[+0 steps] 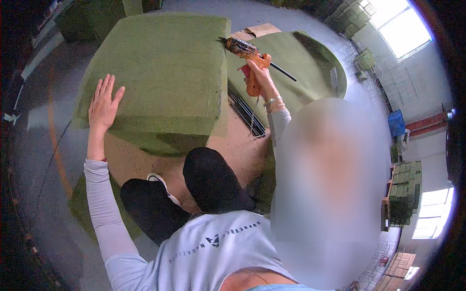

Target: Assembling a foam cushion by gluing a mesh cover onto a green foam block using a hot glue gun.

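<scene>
A large box-shaped piece covered in green mesh fabric (pixel 160 68) stands in front of my knees. My left hand (pixel 103 104) lies flat on its left side, fingers stretched out and thumb apart. In my right hand (pixel 262 77) is an orange hot glue gun (pixel 253 82), gripped by its handle. Its dark, stained nozzle end points left, at the right edge of the green box's top. A black glue stick (pixel 284 72) sticks out of the gun's back end. I cannot tell whether the nozzle touches the fabric.
Beyond my right hand lies a round-edged sheet of green fabric (pixel 296 53). Several thin dark rods (pixel 246 112) lie on brown cardboard (pixel 233 145) between box and sheet. Stacked green blocks (pixel 405 194) and a blue crate (pixel 396 122) stand at the right. A blurred patch hides part of the right side.
</scene>
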`<state>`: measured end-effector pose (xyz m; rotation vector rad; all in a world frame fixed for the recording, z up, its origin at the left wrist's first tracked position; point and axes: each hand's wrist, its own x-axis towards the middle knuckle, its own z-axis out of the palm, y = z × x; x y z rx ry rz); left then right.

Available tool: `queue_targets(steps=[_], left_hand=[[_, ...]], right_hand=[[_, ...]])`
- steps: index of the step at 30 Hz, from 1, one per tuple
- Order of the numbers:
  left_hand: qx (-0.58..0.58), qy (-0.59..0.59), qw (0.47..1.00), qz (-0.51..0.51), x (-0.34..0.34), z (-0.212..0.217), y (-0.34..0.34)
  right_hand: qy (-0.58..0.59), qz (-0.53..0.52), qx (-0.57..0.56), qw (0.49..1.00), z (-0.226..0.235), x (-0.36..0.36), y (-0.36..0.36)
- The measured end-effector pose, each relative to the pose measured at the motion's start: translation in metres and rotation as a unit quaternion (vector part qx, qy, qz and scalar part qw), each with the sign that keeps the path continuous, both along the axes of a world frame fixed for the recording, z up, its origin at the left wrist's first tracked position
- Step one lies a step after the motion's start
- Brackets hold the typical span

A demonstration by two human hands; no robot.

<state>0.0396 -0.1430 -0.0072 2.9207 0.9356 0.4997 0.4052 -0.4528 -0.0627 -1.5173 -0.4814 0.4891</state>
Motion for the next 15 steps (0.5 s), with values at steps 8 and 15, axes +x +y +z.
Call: queue_targets(steps=[8,15], left_hand=[[-0.001,0.018,1.0,0.02,0.001,0.004,0.004],[-0.005,0.027,0.999,0.031,-0.013,0.02,0.006]], right_hand=[[0.05,-0.048,0.007,0.998,0.002,0.005,0.002],[0.07,-0.005,0.058,0.996,0.018,-0.093,-0.034]])
